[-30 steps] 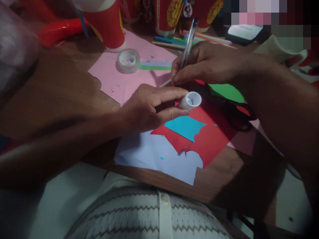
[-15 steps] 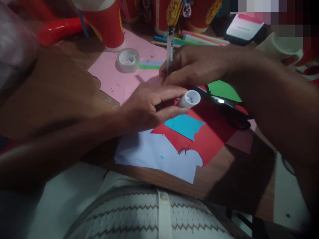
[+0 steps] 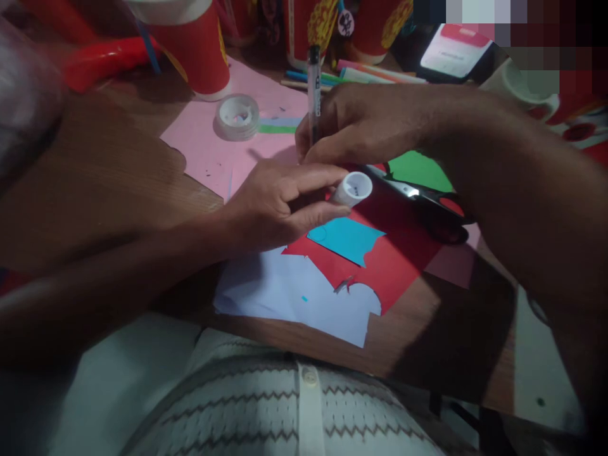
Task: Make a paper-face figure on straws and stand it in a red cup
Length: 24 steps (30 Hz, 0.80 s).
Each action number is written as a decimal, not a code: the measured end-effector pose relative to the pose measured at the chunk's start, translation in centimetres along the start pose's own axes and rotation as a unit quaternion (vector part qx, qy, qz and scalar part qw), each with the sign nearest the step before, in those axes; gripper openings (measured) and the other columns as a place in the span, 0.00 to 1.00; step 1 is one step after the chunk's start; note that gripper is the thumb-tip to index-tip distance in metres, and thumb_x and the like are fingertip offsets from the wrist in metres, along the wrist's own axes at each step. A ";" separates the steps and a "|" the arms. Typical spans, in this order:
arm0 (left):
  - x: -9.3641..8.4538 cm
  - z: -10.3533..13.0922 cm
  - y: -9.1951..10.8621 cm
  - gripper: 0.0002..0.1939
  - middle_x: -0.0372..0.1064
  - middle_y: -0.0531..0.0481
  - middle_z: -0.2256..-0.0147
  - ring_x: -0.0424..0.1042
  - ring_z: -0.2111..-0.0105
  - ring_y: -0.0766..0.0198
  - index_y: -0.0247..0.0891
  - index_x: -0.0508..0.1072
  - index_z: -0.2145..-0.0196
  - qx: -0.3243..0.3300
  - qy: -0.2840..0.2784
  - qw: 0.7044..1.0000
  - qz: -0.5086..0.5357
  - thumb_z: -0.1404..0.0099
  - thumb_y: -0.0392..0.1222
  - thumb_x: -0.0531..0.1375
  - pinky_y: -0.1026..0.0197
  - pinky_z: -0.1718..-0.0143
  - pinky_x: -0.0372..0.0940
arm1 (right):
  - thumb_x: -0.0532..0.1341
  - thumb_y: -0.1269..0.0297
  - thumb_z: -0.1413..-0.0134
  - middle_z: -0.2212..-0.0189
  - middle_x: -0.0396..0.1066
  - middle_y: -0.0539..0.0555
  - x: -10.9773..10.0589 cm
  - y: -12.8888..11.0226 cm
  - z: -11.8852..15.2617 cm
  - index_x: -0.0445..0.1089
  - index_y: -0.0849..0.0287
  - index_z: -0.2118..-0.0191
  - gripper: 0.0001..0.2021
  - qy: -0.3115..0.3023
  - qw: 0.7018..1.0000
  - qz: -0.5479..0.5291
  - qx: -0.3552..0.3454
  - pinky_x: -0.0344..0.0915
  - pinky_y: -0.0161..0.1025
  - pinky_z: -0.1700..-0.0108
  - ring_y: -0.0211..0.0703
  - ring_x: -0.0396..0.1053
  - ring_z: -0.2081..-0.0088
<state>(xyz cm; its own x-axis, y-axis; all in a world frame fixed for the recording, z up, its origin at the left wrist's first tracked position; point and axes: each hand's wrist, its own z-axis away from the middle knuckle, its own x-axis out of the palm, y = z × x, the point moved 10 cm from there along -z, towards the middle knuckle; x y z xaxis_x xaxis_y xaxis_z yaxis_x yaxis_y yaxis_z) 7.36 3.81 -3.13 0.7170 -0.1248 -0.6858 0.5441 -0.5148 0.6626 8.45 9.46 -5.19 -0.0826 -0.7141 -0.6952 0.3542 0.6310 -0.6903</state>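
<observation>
Near the middle, my left hand (image 3: pixel 278 202) pinches a short white paper tube (image 3: pixel 354 189) between thumb and fingers, its open end facing the camera. Just above and to the right, my right hand (image 3: pixel 346 123) holds a clear pen (image 3: pixel 314 92) upright, cap end up; its tip is hidden behind my left hand. Below the tube lies a blue paper piece (image 3: pixel 349 240) with a small drawn circle, on red paper (image 3: pixel 403 269). White paper (image 3: pixel 285 288) is under the red one. Scissors (image 3: pixel 413 193) rest under my right forearm, beside green paper (image 3: pixel 420 168).
A tape roll (image 3: pixel 237 117) sits on pink paper (image 3: pixel 194 142). Red cups (image 3: pixel 199 50) stand along the back, with several markers (image 3: pixel 375 73) before them. A phone (image 3: pixel 456 50) and a white mug (image 3: pixel 517 88) are at the back right, a plastic bag (image 3: pixel 28 95) at the left.
The whole view has shifted slightly, so things appear a little further left. Both hands keep their hold on the tube and the pen, and the pen looks slightly lower and more upright.
</observation>
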 end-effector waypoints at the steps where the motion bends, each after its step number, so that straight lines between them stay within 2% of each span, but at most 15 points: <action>1: 0.0 0.0 0.1 0.12 0.75 0.55 0.70 0.72 0.72 0.70 0.37 0.76 0.58 0.005 0.003 1.000 -0.001 0.41 0.40 0.62 0.70 0.67 0.67 | 0.58 0.78 0.49 0.88 0.62 0.37 0.0 0.1 0.0 0.75 0.73 0.67 0.08 0.001 1.000 -0.014 0.006 0.45 0.15 0.85 0.18 0.55 0.87; 4: -0.1 0.0 0.4 0.11 0.74 0.55 0.74 0.70 0.75 0.71 0.35 0.76 0.60 0.016 0.004 1.000 -0.008 0.41 0.39 0.61 0.70 0.68 0.66 | 0.58 0.78 0.51 0.85 0.65 0.39 -0.4 0.4 0.1 0.75 0.76 0.70 0.07 0.019 0.999 -0.023 0.016 0.49 0.14 0.81 0.18 0.59 0.83; 8: 0.0 -0.1 0.3 0.09 0.70 0.58 0.77 0.69 0.76 0.72 0.38 0.77 0.62 0.007 -0.003 1.000 -0.006 0.41 0.39 0.61 0.71 0.70 0.65 | 0.60 0.74 0.51 0.81 0.68 0.41 -1.3 0.8 0.9 0.72 0.76 0.76 0.09 0.063 0.998 0.017 0.019 0.56 0.16 0.75 0.21 0.64 0.76; 12: 0.0 0.1 0.4 0.09 0.69 0.58 0.78 0.67 0.77 0.72 0.38 0.77 0.61 0.002 0.000 1.000 -0.005 0.41 0.39 0.61 0.72 0.72 0.63 | 0.58 0.77 0.48 0.83 0.69 0.41 -2.5 2.1 3.2 0.71 0.74 0.72 0.06 0.161 0.981 -0.095 0.042 0.59 0.18 0.77 0.22 0.65 0.79; 15: -0.1 0.3 -0.2 0.10 0.69 0.58 0.78 0.66 0.79 0.72 0.40 0.77 0.61 -0.030 0.013 0.999 -0.008 0.42 0.39 0.62 0.71 0.73 0.63 | 0.56 0.79 0.46 0.86 0.67 0.39 -2.9 3.3 5.9 0.69 0.69 0.71 0.06 0.265 0.940 -0.201 0.071 0.62 0.22 0.78 0.25 0.66 0.82; 19: -0.2 0.4 -0.8 0.08 0.72 0.56 0.76 0.67 0.79 0.71 0.40 0.78 0.65 -0.039 0.023 0.998 0.043 0.44 0.36 0.63 0.71 0.76 0.63 | 0.56 0.77 0.42 0.85 0.68 0.41 -2.5 3.3 10.3 0.67 0.64 0.70 0.06 0.416 0.869 -0.260 0.058 0.63 0.24 0.80 0.26 0.66 0.83; 21: -0.7 0.4 -0.9 0.07 0.73 0.56 0.76 0.68 0.80 0.72 0.39 0.78 0.67 -0.039 0.044 0.993 0.102 0.44 0.33 0.62 0.72 0.79 0.64 | 0.55 0.76 0.40 0.81 0.70 0.43 -1.5 3.2 11.9 0.67 0.63 0.66 0.06 0.451 0.844 -0.284 0.055 0.66 0.26 0.77 0.27 0.68 0.80; 24: -1.9 0.5 -1.6 0.06 0.72 0.57 0.76 0.66 0.84 0.76 0.37 0.76 0.67 -0.063 0.106 0.974 0.190 0.42 0.33 0.61 0.75 0.85 0.62 | 0.54 0.73 0.38 0.77 0.71 0.45 0.3 3.5 13.7 0.66 0.60 0.61 0.05 0.482 0.815 -0.311 0.076 0.67 0.27 0.74 0.29 0.69 0.77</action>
<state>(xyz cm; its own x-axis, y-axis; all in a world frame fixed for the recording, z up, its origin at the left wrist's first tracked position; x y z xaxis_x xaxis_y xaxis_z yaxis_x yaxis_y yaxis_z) 4.89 4.43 -3.06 0.9435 -0.1007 -0.3157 0.2620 -0.3568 0.8967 22.46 7.35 -5.06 -0.9586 -0.2643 -0.1055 0.0698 0.1409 -0.9876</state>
